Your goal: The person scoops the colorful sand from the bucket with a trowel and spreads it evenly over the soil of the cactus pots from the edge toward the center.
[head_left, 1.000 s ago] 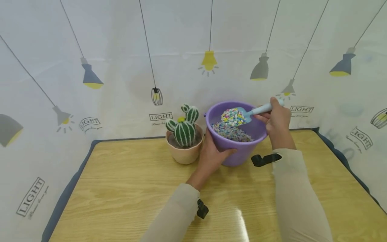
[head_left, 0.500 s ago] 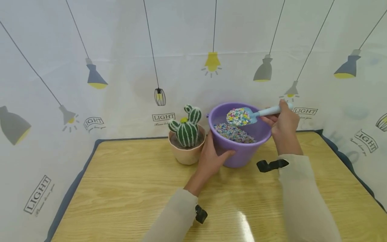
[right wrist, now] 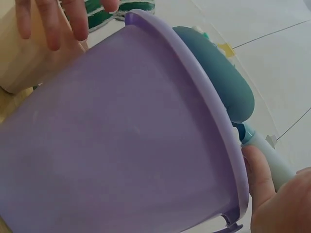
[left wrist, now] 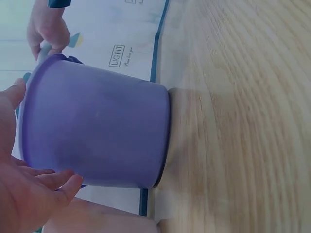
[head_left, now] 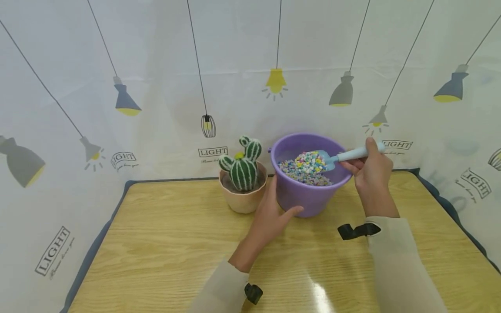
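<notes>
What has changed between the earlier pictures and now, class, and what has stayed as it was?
The right hand has lowered the light blue plastic scoop, loaded with coloured pebbles, from above the rim down into the purple plastic bucket. The left hand has loosened: its fingers now sit straight beside the bucket wall. Unchanged: the right hand's grip on the scoop handle, and the bucket and the striped green toy cactus in their places.

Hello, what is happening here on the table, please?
A person is scooping colourful pebbles in a purple bucket. The right hand grips a light blue scoop, whose loaded blade sits low in the bucket. The left hand rests open against the bucket's side. A toy cactus in a beige pot stands just beside the bucket on the wooden table.
</notes>
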`<state>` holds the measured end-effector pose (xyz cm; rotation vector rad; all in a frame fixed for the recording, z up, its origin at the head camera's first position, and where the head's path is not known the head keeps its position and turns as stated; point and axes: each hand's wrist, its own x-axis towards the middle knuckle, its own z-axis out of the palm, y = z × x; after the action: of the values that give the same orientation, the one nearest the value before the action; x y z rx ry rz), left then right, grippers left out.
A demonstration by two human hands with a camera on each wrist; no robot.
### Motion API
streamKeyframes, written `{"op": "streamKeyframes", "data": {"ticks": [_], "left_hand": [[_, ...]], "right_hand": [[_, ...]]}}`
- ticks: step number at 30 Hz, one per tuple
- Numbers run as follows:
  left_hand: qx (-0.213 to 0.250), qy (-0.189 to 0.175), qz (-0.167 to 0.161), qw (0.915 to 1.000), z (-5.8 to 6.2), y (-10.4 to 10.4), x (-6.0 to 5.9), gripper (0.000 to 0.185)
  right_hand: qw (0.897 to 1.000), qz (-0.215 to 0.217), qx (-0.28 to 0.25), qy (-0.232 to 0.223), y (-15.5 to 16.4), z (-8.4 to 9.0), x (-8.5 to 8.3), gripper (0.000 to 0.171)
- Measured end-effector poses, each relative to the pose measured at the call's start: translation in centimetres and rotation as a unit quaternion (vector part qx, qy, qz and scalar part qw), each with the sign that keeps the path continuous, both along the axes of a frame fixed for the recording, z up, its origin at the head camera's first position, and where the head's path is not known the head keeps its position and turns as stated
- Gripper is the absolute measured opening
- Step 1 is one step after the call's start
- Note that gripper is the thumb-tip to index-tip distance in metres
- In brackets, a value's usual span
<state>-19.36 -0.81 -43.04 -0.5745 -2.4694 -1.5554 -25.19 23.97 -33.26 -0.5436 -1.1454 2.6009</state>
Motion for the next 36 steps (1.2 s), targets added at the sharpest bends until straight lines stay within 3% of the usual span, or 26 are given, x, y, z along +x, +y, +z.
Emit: {"op": "streamKeyframes", "data": {"ticks": [4,10,14,17,20,23,26,29,36], "left_hand": [[-0.014,0.009,0.001,0.9999,0.4,-0.8,1.0,0.099],[-0.027,-0.036,0.018,0.9988,1.2,-2.2,3.0,0.1],[-0.038,-0.033,0.041,0.9979,1.6,-3.1,4.1,0.098],[-0.036,-0.005,0.066,0.9972,1.8,-3.8,4.6,0.093],[-0.029,0.054,0.088,0.9943,1.7,-4.5,4.7,0.085],[-0.03,0.126,0.11,0.9854,1.4,-5.3,4.5,0.076],[-0.032,0.175,0.131,0.9752,1.1,-6.0,4.3,0.073],[-0.043,0.193,0.146,0.9694,0.7,-6.7,4.0,0.074],[-0.082,0.18,0.182,0.9632,-0.2,-7.8,3.4,0.083]], "right_hand": [[1.0,-0.001,-0.003,0.012,-0.2,-0.4,0.9,0.041],[0.999,-0.005,-0.017,0.044,-0.6,-0.9,2.1,0.043],[0.997,-0.004,-0.032,0.066,-1.0,-1.2,3.0,0.044],[0.996,-0.002,-0.056,0.074,-1.2,-1.5,3.9,0.046],[0.993,-0.006,-0.083,0.081,-1.4,-1.8,4.7,0.043],[0.991,-0.011,-0.096,0.096,-1.6,-2.2,5.5,0.034],[0.989,-0.012,-0.097,0.112,-1.9,-2.5,6.3,0.027],[0.989,-0.014,-0.094,0.117,-2.3,-2.9,6.9,0.025],[0.991,-0.011,-0.097,0.095,-3.6,-3.5,7.7,0.027]]}}
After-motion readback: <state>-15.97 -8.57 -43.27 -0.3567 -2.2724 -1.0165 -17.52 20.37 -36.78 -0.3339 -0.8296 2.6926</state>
